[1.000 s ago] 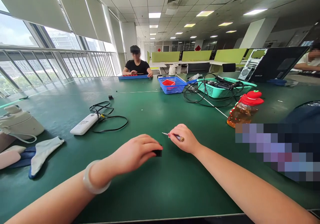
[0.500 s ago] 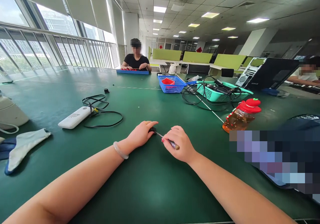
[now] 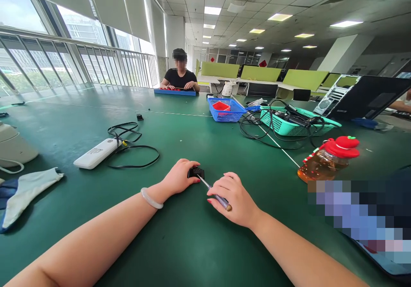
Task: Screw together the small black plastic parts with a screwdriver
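Black block [image 3: 196, 171]; left hand [image 3: 178, 176] straddles it; right hand [image 3: 236, 199] slants screwdriver [image 3: 222, 201]

Left hand [image 3: 180, 176] in a firm pinch, right hand [image 3: 237, 201] near it, fingers [image 3: 221, 191] bent, both forearms [image 3: 105, 232] slanting inward!

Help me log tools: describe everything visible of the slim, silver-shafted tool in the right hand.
The slim, straight, silver-shafted tool has a thin, metallic-looking shaft and a glossy purplish handle with a brownish-yellow end. The right hand holds it by the handle. It slants over the smooth green tabletop, tip forward and left, at the small black plastic-looking block; whether they touch is unclear.
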A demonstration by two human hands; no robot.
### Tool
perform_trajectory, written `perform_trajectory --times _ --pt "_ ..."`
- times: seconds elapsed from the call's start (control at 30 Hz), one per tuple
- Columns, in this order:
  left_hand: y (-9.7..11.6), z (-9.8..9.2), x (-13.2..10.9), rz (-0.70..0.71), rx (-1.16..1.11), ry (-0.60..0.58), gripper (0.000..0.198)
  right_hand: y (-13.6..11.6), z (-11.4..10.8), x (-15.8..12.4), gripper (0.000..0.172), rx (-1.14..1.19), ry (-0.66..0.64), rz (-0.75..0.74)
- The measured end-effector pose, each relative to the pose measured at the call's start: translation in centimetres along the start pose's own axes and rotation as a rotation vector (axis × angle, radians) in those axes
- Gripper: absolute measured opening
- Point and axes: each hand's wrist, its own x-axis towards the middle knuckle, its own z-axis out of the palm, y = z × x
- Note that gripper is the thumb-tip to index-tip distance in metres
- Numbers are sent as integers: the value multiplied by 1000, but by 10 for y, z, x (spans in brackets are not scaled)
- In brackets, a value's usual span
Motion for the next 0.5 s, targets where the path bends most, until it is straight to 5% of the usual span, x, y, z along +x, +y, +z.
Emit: perform_trajectory --times 0.5 --pt "-3 -4 -7 -43 -44 -49 44 -10 4 -5 13 -44 -14 73"
